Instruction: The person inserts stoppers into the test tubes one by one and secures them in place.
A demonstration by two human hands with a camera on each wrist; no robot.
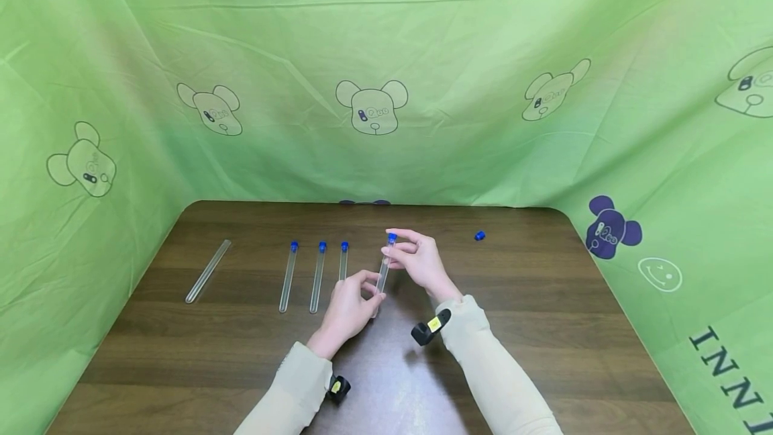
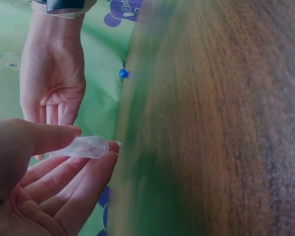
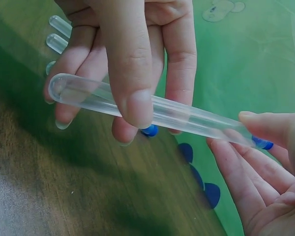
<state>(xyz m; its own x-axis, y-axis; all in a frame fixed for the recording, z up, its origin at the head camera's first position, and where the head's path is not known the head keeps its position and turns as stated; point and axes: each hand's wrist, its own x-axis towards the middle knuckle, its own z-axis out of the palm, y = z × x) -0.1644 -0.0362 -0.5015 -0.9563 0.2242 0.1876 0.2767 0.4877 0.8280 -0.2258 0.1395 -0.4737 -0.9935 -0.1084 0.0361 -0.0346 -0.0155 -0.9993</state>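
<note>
A clear test tube [image 1: 383, 276] with a blue cap [image 1: 392, 237] is held tilted above the table, between both hands. My left hand [image 1: 350, 304] pinches its lower part between thumb and fingers, as the right wrist view also shows, the rounded bottom [image 3: 59, 88] sticking out past them. Up at the capped end, my right hand [image 1: 419, 264] holds the tube between thumb and fingers, with the index finger over the cap. How far the cap sits in the tube cannot be made out.
Left of the hands lie capped test tubes [image 1: 288, 280], one partly hidden by the left hand. Farther left, an uncapped tube [image 1: 208, 270] lies slanted. A loose blue cap [image 1: 480, 235] is at the back right of the wooden table [image 1: 531, 354]. Green cloth [image 1: 290, 173] surrounds the table.
</note>
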